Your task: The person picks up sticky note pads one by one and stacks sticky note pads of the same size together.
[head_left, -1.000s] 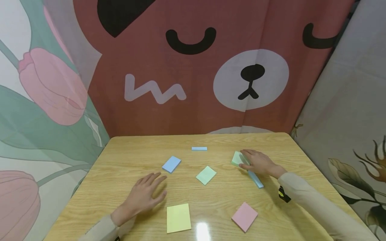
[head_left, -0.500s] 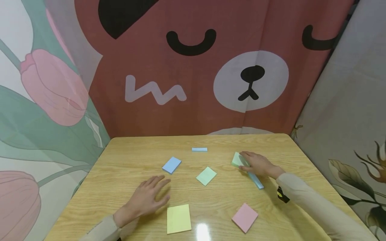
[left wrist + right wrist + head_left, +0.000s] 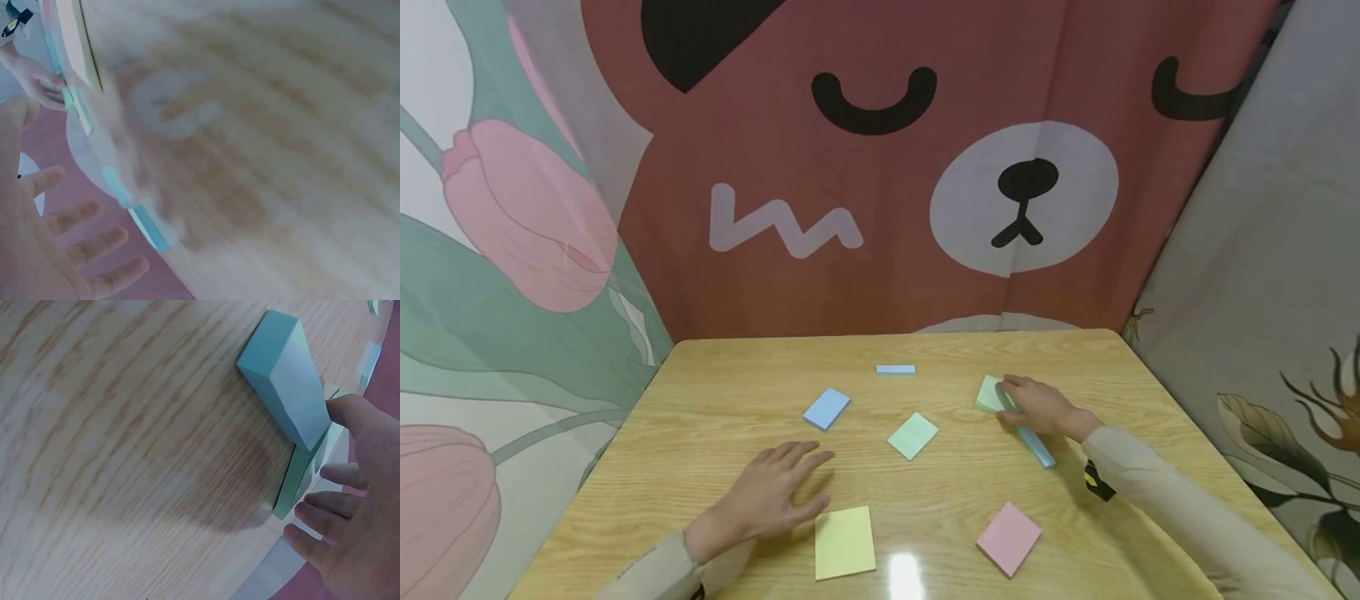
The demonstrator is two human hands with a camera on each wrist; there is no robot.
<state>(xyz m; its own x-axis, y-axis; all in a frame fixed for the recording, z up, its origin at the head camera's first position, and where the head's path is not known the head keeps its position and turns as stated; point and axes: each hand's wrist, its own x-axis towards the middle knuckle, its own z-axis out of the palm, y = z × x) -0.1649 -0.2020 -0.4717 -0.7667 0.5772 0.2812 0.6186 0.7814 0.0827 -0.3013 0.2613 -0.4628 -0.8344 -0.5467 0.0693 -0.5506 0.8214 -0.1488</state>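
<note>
At the right of the table, my right hand [image 3: 1043, 408] is over a pale green sticky-note pad [image 3: 988, 393], covering its right part. From the right wrist view, its loosely bent fingers [image 3: 322, 515] lie beside that pad and the thumb is near the far end of a blue block-like strip [image 3: 294, 384]. This strip rests slantwise against the green pad; whether the hand touches either is unclear. On the left, my left hand [image 3: 763, 496] hovers with fingers spread and nothing held. Its thumb is by the upper left corner of a yellow sticky-note pad [image 3: 846, 546].
A blue pad [image 3: 827, 408] and a light green pad [image 3: 913, 436] lie mid-table, turned diagonally. Farther back is a thin blue strip [image 3: 896, 370]. A pink pad [image 3: 1009, 540] lies at the front right. Printed curtains hang behind the wooden table [image 3: 737, 367] and at both sides.
My left hand has drifted a little to the right and toward the yellow pad. The right hand stays almost in place over the green pad. None of the pads has moved.
</note>
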